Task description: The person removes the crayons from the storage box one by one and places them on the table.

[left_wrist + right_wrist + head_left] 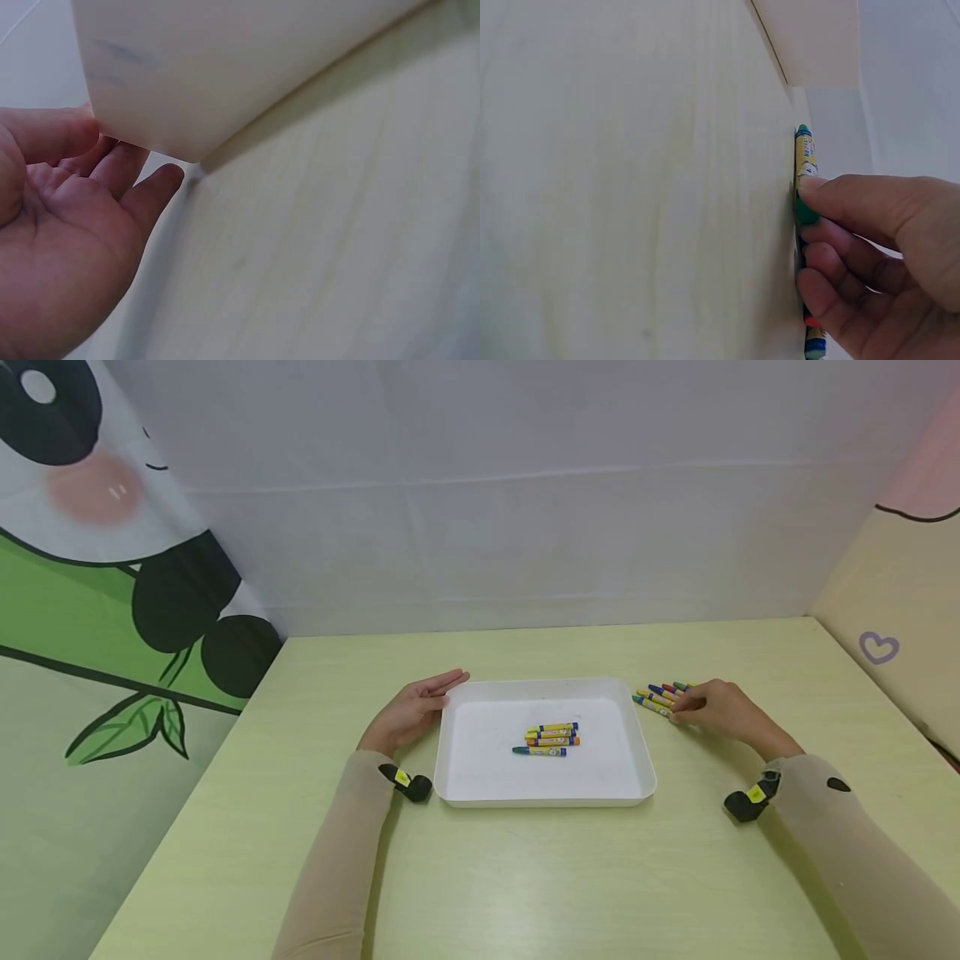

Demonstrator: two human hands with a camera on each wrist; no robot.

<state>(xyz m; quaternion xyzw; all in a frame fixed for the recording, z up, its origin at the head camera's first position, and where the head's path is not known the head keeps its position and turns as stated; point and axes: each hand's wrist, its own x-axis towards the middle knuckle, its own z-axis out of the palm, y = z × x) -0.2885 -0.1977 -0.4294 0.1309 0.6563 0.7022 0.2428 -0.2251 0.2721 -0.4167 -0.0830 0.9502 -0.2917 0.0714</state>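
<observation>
Left hand at ten o'clock of white tray, fingers extended, thumb touching, right hand at three o'clock, pinching green crayon.

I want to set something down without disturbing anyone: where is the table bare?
Bare table lies in front of the tray, between the sleeves, and behind it, up to the backdrop. It's crowded right of the tray, where the right hand pinches a crayon beside others; the left hand touches the tray's left side.
</observation>
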